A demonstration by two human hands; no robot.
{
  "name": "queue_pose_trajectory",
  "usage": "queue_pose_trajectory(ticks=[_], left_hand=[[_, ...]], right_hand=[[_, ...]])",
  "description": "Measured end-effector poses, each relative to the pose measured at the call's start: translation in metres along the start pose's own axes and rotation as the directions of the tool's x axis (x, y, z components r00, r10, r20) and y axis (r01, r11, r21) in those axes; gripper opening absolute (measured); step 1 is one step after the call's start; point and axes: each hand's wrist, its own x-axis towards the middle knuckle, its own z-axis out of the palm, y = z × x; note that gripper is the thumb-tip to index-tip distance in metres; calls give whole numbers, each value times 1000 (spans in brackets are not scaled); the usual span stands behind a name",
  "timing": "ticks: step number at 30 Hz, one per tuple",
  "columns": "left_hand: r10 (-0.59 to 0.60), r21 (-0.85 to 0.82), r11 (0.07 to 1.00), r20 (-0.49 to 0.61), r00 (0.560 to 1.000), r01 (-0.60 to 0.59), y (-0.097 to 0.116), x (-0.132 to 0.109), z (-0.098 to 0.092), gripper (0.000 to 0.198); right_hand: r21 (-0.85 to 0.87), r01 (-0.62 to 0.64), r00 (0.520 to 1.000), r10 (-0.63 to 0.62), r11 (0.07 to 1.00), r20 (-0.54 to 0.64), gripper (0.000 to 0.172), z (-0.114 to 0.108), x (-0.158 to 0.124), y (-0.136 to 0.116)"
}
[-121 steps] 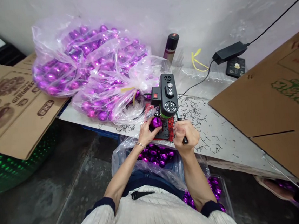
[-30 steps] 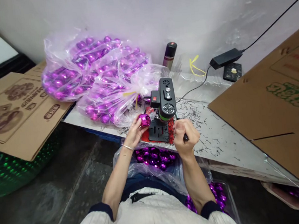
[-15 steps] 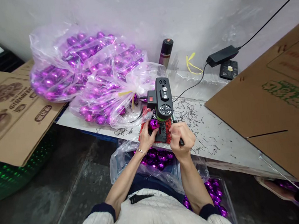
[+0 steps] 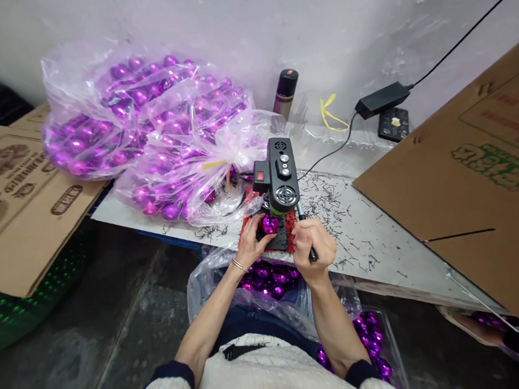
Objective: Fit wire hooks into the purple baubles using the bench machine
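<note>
A shiny purple ball [image 4: 270,223] is between the thumb and fingers of my left hand [image 4: 251,242], over the dark base of a small black machine [image 4: 282,174]. The base stands on a red mat [image 4: 291,221]. My right hand [image 4: 314,242] is wrapped round the black-gripped lever [image 4: 312,254] on the machine's right side. Under the table edge, in front of my body, an open plastic bag holds more purple balls [image 4: 272,279].
Large clear bags of purple balls [image 4: 150,107] lie at the back left. Cardboard [image 4: 25,198] lies at the left, and a big carton [image 4: 478,179] stands at the right. Behind are a spray can [image 4: 285,93] and a power adapter [image 4: 382,99]. Small dark bits litter the white table [image 4: 383,237].
The purple ball and my left hand have moved slightly toward me, out from under the machine's head. My right hand still grips the lever. The whole view has shifted a little.
</note>
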Motion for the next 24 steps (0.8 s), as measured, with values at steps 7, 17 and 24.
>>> queue_pose_trajectory(ticks=[7,17,24], left_hand=[[-53,2,999,18,998,53,-3,8,4,59],[-123,-59,990,55,991,127,-1,7,0,59],[-113,-81,990,44,993,116,-1,7,1,59]], right_hand=[[-12,-2,1000,2,1000,1,25,0,-2,0],[7,2,998,-1,1000,-57,26,14,-37,18],[9,11,988,-9,1000,-157,33,27,-52,27]])
